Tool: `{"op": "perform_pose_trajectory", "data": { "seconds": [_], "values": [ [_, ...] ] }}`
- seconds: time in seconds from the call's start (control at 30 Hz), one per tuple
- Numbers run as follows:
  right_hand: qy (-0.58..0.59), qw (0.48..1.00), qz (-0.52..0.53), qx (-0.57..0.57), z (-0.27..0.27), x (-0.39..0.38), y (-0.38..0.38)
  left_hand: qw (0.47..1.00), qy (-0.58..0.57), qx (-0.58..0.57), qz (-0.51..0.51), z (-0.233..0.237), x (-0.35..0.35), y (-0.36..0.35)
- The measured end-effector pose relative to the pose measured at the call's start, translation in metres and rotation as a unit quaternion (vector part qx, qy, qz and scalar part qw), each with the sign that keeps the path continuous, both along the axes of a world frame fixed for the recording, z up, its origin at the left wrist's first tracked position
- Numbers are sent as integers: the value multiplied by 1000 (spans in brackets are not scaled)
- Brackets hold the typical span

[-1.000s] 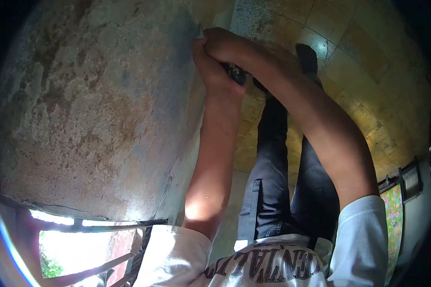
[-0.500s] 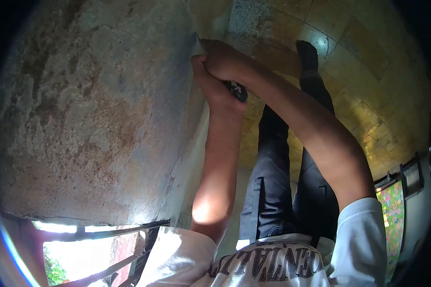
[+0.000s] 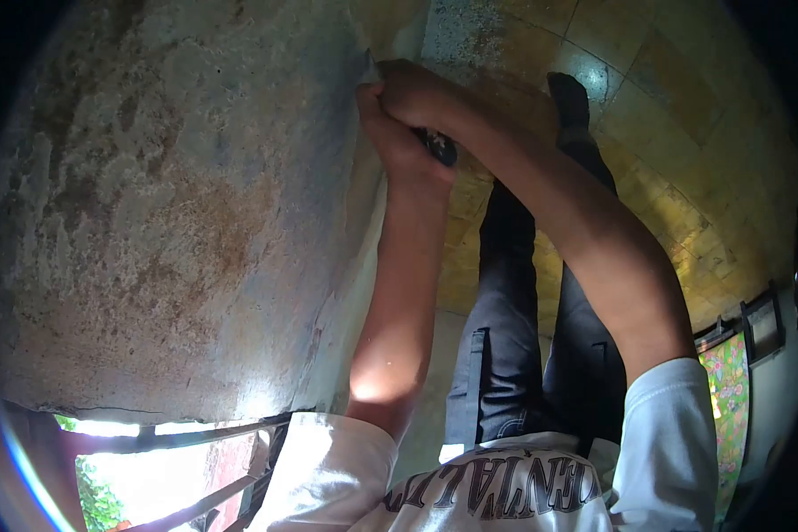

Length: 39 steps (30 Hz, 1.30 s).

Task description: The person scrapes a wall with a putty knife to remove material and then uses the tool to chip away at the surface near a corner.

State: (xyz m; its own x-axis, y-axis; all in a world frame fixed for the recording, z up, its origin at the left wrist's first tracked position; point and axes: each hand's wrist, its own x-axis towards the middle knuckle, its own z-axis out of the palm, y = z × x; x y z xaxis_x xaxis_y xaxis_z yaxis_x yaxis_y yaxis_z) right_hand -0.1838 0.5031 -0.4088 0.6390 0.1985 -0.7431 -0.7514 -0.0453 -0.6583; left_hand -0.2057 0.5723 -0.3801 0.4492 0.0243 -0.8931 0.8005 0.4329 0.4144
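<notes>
Both of my hands are together at the edge of a stained, worn wall. They grip a scraper with a dark handle, whose butt end pokes out at the heel of my left hand. My right hand crosses over from the right and wraps the front part, next to the left thumb. A small pointed piece of grey metal blade juts past the fingers, right at the wall surface. The rest of the tool is hidden by my hands.
Pale flakes are scattered on the tiled floor beyond my hands. My legs in dark trousers stand below. A barred window opening is at the lower left; a flowered curtain hangs at the right.
Both hands and the scraper have shifted slightly up in the view, away from my body along the wall. The grip stays the same.
</notes>
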Motion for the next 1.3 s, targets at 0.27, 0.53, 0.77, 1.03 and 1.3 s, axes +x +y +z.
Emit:
{"op": "perform_pose_trajectory", "data": {
  "seconds": [0.27,0.53,0.77,1.03,1.3],
  "values": [
    [-22,1000,-2,-21,-10,4,-4,1000,-1,-28,1,-6,4,-6],
    [-11,999,26,-33,-11,5,-8,1000,-5,-1,17,-3,5,-17],
    [-44,998,20,-34,-5,0,-11,999,-33,-24,20,7,1,-24],
    [-54,998,0,-26,-15,6,-17,999,-3,-7,38,2,6,-32],
    [4,999,34,5,-4,12,-23,999,-10,-51,-2,-6,10,-13]
  ]
}}
